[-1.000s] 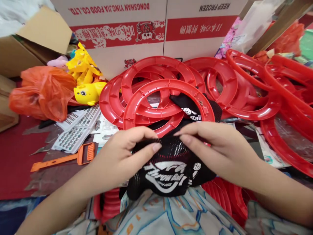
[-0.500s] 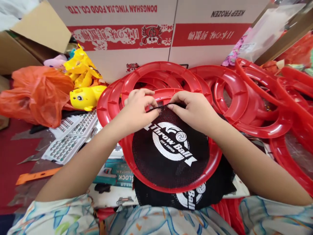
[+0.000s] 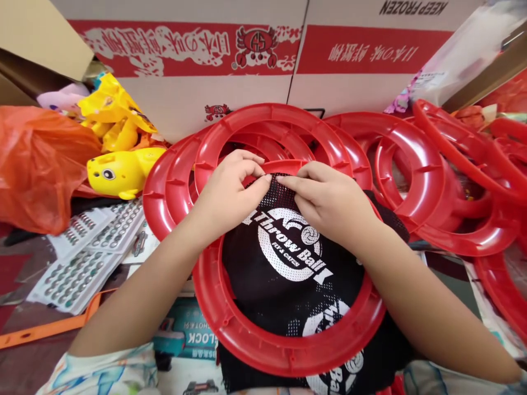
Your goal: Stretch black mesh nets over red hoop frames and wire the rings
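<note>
A round black mesh net printed "Throw Ball" lies over a red plastic ring. At the net's far edge, my left hand is closed, pinching the mesh against the ring between thumb and fingers. My right hand is closed just beside it, its index fingertip pressing on the same edge and its thumb tucked lower over the mesh. The ring's far rim is partly hidden behind both hands. Beneath the ring, another printed black net shows through the opening and past the near rim.
Red rings are piled behind and to the right, against a white and red carton. To the left are a yellow toy, an orange plastic bag, trays of button cells, an orange strap and a teal box.
The ring's near side has tilted toward me, and the lower net now shows through it. My right hand has gone from a thumb-and-index pinch to pressing with the index finger. The view has moved closer.
</note>
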### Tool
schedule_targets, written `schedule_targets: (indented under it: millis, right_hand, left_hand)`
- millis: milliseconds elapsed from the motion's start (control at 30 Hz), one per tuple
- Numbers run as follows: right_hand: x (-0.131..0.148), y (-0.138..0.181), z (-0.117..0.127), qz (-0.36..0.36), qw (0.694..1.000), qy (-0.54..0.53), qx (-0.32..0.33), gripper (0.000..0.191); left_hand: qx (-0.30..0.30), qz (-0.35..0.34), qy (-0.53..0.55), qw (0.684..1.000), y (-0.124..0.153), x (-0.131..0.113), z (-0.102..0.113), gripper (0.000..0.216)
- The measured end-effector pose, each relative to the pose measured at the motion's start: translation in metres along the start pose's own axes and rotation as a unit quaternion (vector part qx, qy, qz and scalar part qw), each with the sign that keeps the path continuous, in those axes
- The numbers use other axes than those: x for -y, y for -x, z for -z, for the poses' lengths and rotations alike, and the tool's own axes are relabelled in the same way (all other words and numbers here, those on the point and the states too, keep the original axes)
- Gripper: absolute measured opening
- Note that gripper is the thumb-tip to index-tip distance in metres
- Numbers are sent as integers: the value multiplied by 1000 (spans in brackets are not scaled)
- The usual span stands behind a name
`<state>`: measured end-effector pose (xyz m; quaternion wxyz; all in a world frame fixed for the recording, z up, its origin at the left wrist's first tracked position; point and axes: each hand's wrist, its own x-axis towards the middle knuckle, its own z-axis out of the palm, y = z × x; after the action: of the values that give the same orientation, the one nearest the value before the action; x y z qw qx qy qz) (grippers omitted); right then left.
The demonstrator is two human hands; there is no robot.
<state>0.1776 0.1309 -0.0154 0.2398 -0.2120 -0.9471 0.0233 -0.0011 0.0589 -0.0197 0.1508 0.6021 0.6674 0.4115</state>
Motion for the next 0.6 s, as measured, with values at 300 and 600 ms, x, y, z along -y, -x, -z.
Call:
schedule_targets:
  millis: [300,600]
  right_hand:
    - [2,0,-4,6,998,50,26,40]
    - [3,1,-4,-18,995,72,61,40]
  left_hand:
    - [-16,25,-32,999,0,2,-2,18]
    - [-19,25,-31,999,1,4,-5,18]
